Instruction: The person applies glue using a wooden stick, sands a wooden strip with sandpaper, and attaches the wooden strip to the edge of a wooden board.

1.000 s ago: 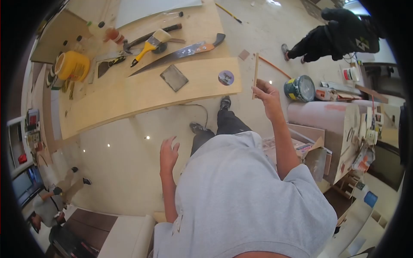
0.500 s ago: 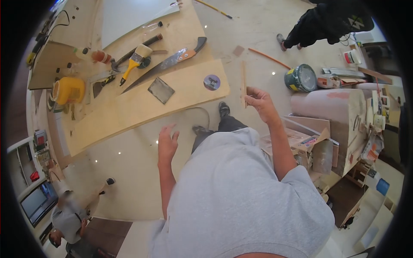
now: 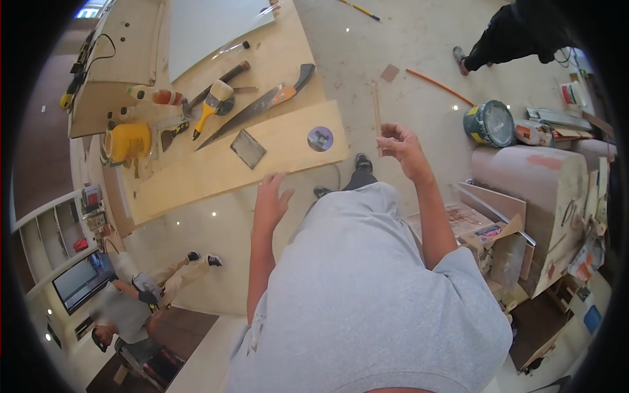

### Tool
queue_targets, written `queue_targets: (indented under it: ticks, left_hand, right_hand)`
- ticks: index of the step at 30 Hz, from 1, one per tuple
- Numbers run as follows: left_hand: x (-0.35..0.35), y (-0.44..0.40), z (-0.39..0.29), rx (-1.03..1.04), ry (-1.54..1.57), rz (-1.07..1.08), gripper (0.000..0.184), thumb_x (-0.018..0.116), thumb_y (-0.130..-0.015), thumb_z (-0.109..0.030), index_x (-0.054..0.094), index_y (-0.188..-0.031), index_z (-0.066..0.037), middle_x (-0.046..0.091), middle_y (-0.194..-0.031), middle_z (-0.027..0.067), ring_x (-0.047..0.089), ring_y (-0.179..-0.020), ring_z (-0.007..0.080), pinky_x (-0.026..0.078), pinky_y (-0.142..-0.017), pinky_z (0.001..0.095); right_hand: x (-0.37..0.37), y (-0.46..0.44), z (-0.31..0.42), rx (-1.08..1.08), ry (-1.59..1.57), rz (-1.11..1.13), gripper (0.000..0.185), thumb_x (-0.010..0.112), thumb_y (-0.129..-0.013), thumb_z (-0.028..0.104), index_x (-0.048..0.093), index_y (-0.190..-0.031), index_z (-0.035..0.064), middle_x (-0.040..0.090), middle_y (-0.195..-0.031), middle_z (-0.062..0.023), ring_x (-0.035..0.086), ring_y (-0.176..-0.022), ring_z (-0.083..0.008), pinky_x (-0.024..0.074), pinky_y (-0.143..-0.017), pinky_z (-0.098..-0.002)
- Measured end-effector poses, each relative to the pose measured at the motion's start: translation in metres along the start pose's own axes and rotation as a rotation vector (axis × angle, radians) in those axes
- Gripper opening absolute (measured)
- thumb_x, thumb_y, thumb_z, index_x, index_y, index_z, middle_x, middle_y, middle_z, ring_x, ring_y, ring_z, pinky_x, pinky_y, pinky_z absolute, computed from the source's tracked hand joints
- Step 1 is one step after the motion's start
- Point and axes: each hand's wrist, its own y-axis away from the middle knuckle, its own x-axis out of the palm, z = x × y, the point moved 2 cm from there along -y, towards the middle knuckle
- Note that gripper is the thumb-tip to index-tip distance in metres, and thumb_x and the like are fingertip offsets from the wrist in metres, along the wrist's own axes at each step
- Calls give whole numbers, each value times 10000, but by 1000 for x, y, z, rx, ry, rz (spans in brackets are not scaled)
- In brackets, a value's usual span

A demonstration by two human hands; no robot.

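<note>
My right hand [image 3: 405, 152] pinches the lower end of a thin wooden strip [image 3: 377, 108], which stands out above the fingers. My left hand [image 3: 268, 200] is empty, thumb apart from the fingers, by the front edge of the wooden worktable [image 3: 196, 190]. Closest to it on the table lies a flat grey sanding block or pad [image 3: 248, 149]. Farther back are a handsaw [image 3: 262, 101], a paintbrush [image 3: 213, 105] with a yellow handle, a hammer [image 3: 216, 84] and a putty knife [image 3: 171, 135]. A round purple sticker or disc [image 3: 320, 139] rests near the right end.
A yellow jug [image 3: 128, 142] and bottles [image 3: 154, 95] stand at the table's left. Right are a dark bucket [image 3: 489, 123], a cardboard box [image 3: 495, 236] and boards. One person [image 3: 134, 298] is at lower left; another's dark-trousered legs [image 3: 508, 39] are at upper right.
My left hand has come nearer the table edge. My right hand keeps the strip. The view has shifted, and the person at lower left has changed posture, with both shoes now showing.
</note>
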Motion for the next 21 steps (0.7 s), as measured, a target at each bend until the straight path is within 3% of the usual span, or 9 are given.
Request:
queue_targets:
  ticks: [8, 14, 21]
  left_hand:
    - [20, -64, -50, 20, -250, 65, 906, 936, -759, -258, 514, -1547, -112, 502, -1558, 221, 479, -1450, 433, 432, -1182, 513]
    - [21, -108, -55, 83, -194, 32, 947, 955, -741, -259, 491, -1551, -98, 482, -1571, 207, 420, -1499, 402, 419, -1172, 546]
    - [16, -151, -43, 115, -313, 84, 972, 945, -744, -308, 480, -1568, -85, 474, -1601, 202, 457, -1487, 411, 407, -1191, 545]
  right_hand:
    - [-34, -19, -4, 76, -69, 45, 475, 728, -956, 169, 619, -1378, -21, 679, -1108, -82, 708, -941, -183, 589, -817, -349]
    - [-55, -24, -10, 187, -66, 50, 462, 635, -927, 149, 612, -1365, 4, 665, -1099, -82, 693, -941, -198, 581, -848, -381]
    - [-88, -34, -48, 197, -180, 27, 376, 596, -889, 160, 631, -1239, 28, 656, -1057, -82, 673, -882, -205, 570, -803, -380]
